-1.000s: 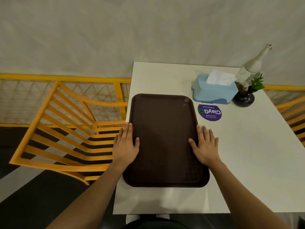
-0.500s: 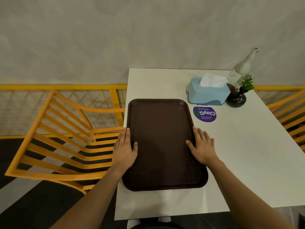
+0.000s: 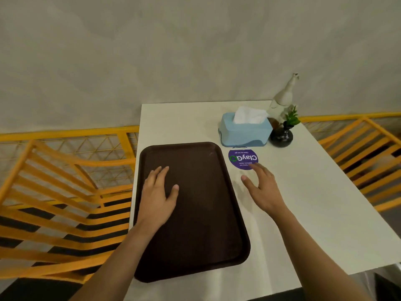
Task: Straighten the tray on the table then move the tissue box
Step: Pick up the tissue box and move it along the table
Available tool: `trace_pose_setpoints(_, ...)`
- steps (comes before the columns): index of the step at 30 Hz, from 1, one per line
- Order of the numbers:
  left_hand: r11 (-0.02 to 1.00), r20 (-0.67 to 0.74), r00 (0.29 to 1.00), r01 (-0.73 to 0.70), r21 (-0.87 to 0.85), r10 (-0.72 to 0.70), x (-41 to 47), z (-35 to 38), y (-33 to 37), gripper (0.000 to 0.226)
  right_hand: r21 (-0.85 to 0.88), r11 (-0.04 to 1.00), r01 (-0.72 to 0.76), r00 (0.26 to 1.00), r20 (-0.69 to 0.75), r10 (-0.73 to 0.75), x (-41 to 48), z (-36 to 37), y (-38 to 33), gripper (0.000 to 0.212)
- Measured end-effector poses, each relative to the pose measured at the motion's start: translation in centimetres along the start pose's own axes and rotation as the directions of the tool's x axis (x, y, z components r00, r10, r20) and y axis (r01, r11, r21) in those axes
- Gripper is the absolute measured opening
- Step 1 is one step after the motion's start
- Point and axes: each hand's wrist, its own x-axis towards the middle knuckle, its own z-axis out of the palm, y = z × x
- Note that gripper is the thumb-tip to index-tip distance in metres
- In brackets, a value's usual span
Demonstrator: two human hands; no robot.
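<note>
Tray (image 3: 195,205) straightening looks done: your right hand (image 3: 263,189) has left its edge, grip wide and empty, reaching toward the tissue box (image 3: 245,132) on the tabletop (image 3: 303,213); left hand (image 3: 159,193) stays flat.

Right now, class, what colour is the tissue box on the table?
Light blue, with white tissue poking out the top; the tissue box shows clearly in the head view.

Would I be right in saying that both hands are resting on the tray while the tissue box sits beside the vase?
Not quite. Only the left hand rests on the tray. The right hand is off it, open over the bare table near the purple sticker. The head view shows this. The tissue box does sit beside the vase.
</note>
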Motion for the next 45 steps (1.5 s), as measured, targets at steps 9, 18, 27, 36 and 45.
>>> trace_pose_setpoints(9, 0.976, -0.017, 0.998, -0.057, -0.211, 0.055, 9.5, 8.3, 11.6, 0.081, 0.175, 0.979, 0.109, 0.982, -0.169, -0.079, 11.3, -5.8, 4.3, 0.058)
trace_pose_setpoints(18, 0.958, 0.034, 0.994, 0.113, -0.262, -0.108, 16.6, 16.1, 15.8, 0.110, 0.253, 0.966, 0.055, 0.997, -0.071, -0.038, 18.5, -4.7, 8.0, 0.078)
trace_pose_setpoints(27, 0.966, 0.087, 0.989, 0.139, -0.218, -0.122, 21.0, 18.2, 15.8, 0.110, 0.421, 0.907, 0.001, 0.999, 0.039, -0.019, 19.8, -3.2, 9.2, 0.077)
trace_pose_setpoints(36, 0.934, 0.115, 0.986, 0.156, -0.322, -0.125, 21.2, 19.4, 15.6, 0.070, 0.372, 0.928, -0.007, 1.000, 0.005, 0.006, 21.0, -1.9, 9.3, 0.073)
trace_pose_setpoints(45, 0.920, 0.096, 0.991, 0.123, -0.372, -0.094, 21.2, 18.8, 16.0, 0.067, 0.393, 0.919, -0.021, 0.998, -0.051, 0.045, 20.8, -1.1, 9.0, 0.067)
